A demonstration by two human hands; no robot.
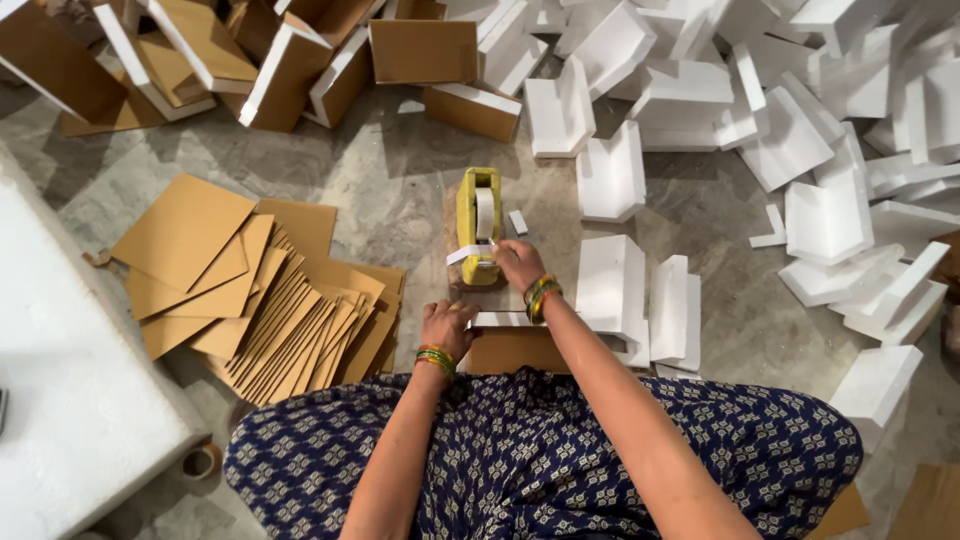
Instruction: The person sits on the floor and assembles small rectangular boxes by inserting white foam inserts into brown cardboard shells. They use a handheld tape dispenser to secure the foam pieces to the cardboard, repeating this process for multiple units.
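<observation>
I see the yellow tape dispenser (pixel 478 224) standing on the floor with its long axis running straight away from me, the cutter end nearest my hands and the roll of white tape sitting up in its middle. A strip of tape (pixel 467 255) comes off the near end and lies crosswise, out to the left. My right hand (pixel 517 264) is at that near end, fingers pinched on the tape where it leaves the cutter. My left hand (pixel 447 327) is closer to me and a little to the left, closed over the edge of a cardboard-and-foam piece (pixel 512 338) that lies flat just in front of my lap; the two hands are apart, the right one ahead of the left. Both wrists carry green and orange bangles.

Left of my left hand a fan of flat cardboard sheets (pixel 255 295) is spread on the floor. Right of my right hand stand a few white foam blocks (pixel 640 295), very near the piece I hold. Beyond the dispenser, far from both hands, lie heaps of more foam and cardboard-faced pieces. A small tape roll (pixel 200 462) sits by my left knee, beside a white slab
</observation>
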